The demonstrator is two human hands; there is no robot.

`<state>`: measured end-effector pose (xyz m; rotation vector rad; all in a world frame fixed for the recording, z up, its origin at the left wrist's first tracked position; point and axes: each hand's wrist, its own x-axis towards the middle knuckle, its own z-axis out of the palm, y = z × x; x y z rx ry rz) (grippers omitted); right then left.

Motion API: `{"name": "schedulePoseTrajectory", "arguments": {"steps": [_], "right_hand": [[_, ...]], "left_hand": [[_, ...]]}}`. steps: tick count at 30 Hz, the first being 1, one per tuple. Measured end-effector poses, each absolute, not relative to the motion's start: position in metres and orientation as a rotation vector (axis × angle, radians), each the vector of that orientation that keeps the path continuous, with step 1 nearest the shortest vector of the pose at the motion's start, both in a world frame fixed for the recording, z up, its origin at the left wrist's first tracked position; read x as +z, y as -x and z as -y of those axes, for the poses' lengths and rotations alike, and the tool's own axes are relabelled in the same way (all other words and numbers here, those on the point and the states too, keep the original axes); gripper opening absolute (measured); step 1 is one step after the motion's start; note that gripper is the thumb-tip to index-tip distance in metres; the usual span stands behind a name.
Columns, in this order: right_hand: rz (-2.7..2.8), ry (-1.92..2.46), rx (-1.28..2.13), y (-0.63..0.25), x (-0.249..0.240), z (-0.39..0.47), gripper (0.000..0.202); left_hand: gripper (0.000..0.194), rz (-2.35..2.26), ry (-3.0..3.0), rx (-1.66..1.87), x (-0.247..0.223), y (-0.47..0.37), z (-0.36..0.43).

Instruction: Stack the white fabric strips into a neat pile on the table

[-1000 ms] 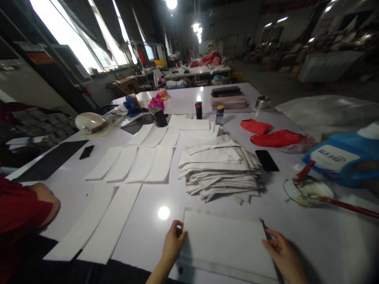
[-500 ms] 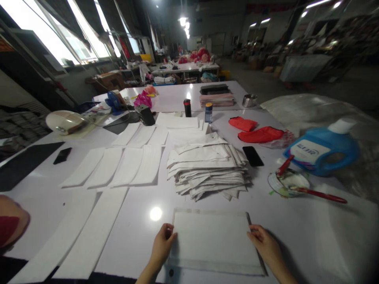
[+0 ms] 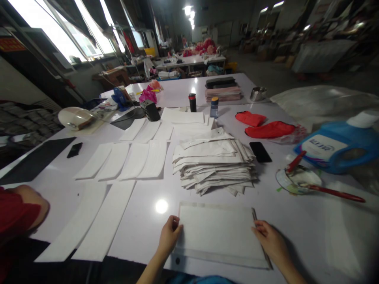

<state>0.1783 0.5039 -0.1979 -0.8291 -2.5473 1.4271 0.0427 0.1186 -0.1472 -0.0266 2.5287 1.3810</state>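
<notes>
White rectangular sheet with greyish borders (image 3: 219, 236) pinched at both side edges

From the head camera, the sheet lies flat on a pale, glossy worktop (image 3: 142, 230), close to the wearer. The bare left hand (image 3: 171, 233) has its grip on the left edge, thumb and curled fingers pinching it. The bare right hand (image 3: 269, 240) pinches the opposite edge, where a narrow dark strip (image 3: 263, 241) runs along the side.

Just beyond the sheet rises an untidy stack of flat off-white pieces (image 3: 213, 167). A black rectangular phone (image 3: 260, 152) rests to the right of that stack, with two bright red fabric pieces (image 3: 270, 129) farther back. Nearer the right side, a shallow round dish (image 3: 310, 178) carries two red-handled tools (image 3: 336, 192), and a blue plastic jug with a white cap (image 3: 340, 148) stands behind it.

On the left, two long white strips (image 3: 106, 221) lie side by side, with a row of shorter white strips (image 3: 134, 161) beyond them. Another person's red sleeve (image 3: 17, 215) enters at the left edge, beside a bent arm.
</notes>
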Motion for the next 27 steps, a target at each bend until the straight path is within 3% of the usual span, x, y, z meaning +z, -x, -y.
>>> {"name": "schedulePoseTrajectory", "arguments": {"steps": [6,12,15,19,23,27], "right_hand": [[2.63,0.786,1.209,-0.177,-0.195,-0.499,0.041],[2.75,0.592,0.789,-0.171,-0.17,-0.48,0.039],[2.822,0.445,0.628,-0.166,-0.163,-0.456,0.055],[2.833,0.497,0.259,-0.158,-0.167,-0.425,0.047],[2.756,0.459,0.14,-0.152,-0.177,-0.411,0.072],[2.719,0.428,0.125,-0.151,-0.191,-0.413,0.072]], "left_hand": [[0.017,-2.659,-0.13,1.078,-0.143,-0.044,-0.12],[0.054,-3.092,-0.787,0.297,-0.137,-0.046,-0.135],[0.055,-3.016,-1.156,0.088,-0.149,-0.05,-0.147],[0.04,-3.142,-1.159,0.153,-0.17,-0.06,-0.158],[0.064,-3.223,-1.191,0.285,-0.173,-0.066,-0.162],[0.076,-3.199,-1.161,0.222,-0.171,-0.06,-0.159]]}}
